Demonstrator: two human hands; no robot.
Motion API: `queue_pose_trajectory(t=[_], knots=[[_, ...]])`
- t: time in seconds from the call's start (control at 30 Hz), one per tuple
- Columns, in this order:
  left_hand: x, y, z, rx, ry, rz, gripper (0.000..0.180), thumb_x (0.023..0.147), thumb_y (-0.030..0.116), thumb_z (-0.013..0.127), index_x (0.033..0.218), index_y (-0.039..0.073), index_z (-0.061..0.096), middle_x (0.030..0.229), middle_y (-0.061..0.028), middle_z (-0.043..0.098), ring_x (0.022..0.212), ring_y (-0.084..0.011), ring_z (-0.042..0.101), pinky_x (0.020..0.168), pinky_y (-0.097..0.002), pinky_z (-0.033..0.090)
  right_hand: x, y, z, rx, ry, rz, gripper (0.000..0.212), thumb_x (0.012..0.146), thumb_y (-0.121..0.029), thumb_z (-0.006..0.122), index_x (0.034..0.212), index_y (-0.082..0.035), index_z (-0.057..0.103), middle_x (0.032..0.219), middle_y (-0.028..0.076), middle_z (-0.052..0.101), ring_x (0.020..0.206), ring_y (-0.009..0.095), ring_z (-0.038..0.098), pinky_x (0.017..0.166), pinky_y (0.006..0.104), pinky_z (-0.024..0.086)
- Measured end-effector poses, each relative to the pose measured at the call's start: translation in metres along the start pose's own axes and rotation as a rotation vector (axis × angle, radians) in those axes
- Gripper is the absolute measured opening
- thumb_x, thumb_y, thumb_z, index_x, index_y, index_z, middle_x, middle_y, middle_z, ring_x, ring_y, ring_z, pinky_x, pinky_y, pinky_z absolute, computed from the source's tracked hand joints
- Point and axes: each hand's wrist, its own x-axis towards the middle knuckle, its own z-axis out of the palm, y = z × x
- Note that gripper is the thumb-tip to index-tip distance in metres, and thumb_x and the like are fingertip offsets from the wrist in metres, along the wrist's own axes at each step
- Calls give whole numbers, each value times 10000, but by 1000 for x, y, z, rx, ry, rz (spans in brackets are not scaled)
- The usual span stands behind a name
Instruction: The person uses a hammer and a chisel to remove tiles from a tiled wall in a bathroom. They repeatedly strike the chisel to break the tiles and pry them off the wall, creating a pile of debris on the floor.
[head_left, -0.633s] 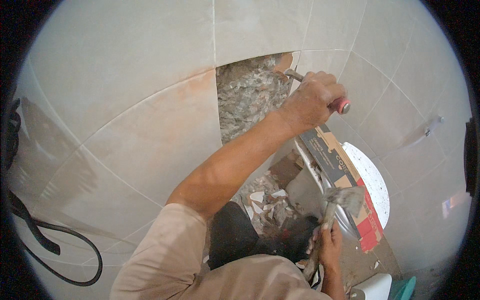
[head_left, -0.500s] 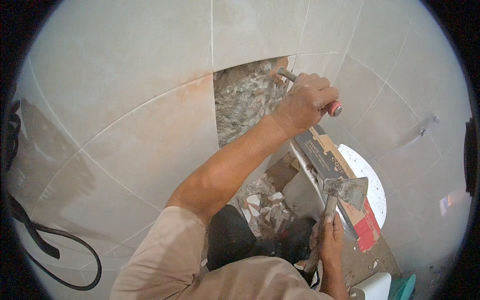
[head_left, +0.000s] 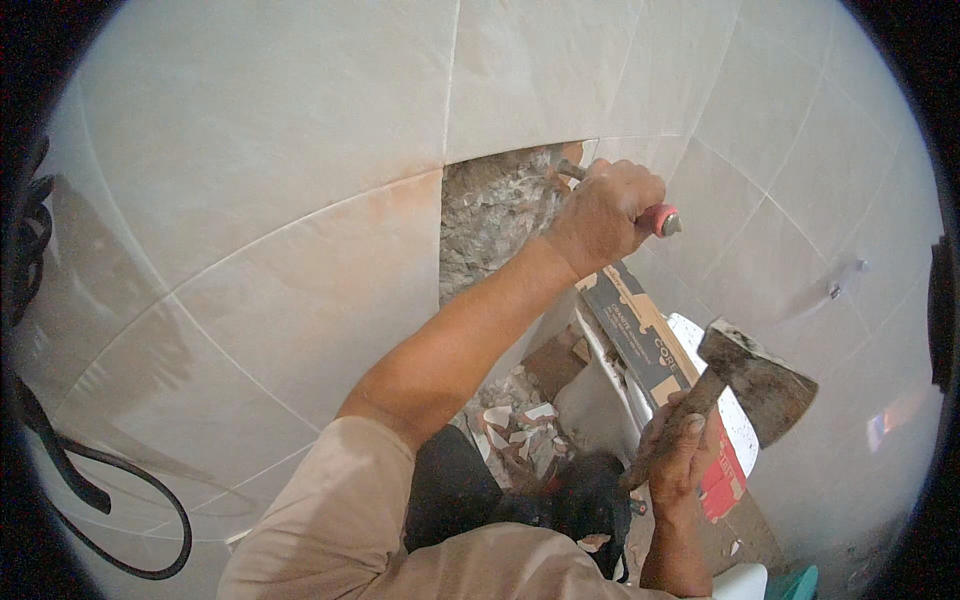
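My left hand [head_left: 608,208] is wrapped round a chisel with a red handle [head_left: 656,219]. The chisel's metal tip rests against the upper right part of the rough, exposed patch of wall [head_left: 492,222], beside a leftover strip of tile. In my right hand [head_left: 684,445] is a hatchet by its handle, its worn, grey head [head_left: 762,384] raised below and to the right of the chisel's butt. The two tools are apart.
Pale tiles [head_left: 300,270] surround the rough patch. A torn cardboard box [head_left: 640,335] lies over a white fixture [head_left: 740,430] on the right. Broken tile pieces and rubble [head_left: 520,430] lie low at the wall. A black cable [head_left: 150,480] loops at the left.
My right hand has lifted the hatchet up and to the right, its head now higher. My left hand keeps the chisel against nearly the same spot; the view has shifted slightly.
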Motion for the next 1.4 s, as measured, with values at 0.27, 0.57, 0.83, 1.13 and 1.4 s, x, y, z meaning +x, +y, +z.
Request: queue_pose_trajectory(t=[0.27,0.57,0.83,1.13,1.4], knots=[[4,-6,0,38,-27,60,221,759,176,803,765,106,594,776,-65,630,790,-278,637,738,-436,446,42,-39,-13,537,36,-404,507,1040,-523,505,1216,-49,544,762,81,577,583,211,558,540,329,506],[-4,-10,7,97,-57,120,221,792,220,787,773,113,594,769,-60,642,774,-281,651,712,-436,451,86,27,46,-323,27,-203,410,1064,-446,518,1034,-49,615,766,49,596,635,171,590,561,334,490],[-1,-14,9,109,-20,113,231,809,229,774,777,107,580,763,-72,634,765,-292,653,712,-440,458,87,-30,3,719,-118,-803,502,1056,-528,459,1202,-52,526,794,81,562,582,235,571,523,354,522],[-1,-8,4,113,-4,89,220,810,205,775,771,106,582,745,-73,630,754,-302,660,703,-444,480,79,9,-4,-208,97,-388,385,1078,-414,478,1047,-47,590,727,42,582,608,164,578,522,340,484],[1,-11,8,80,-23,106,238,792,195,789,761,97,574,752,-93,636,742,-321,657,695,-446,483,109,43,14,-854,87,-759,519,1048,-581,465,992,-81,593,708,39,554,531,178,533,492,347,469]])
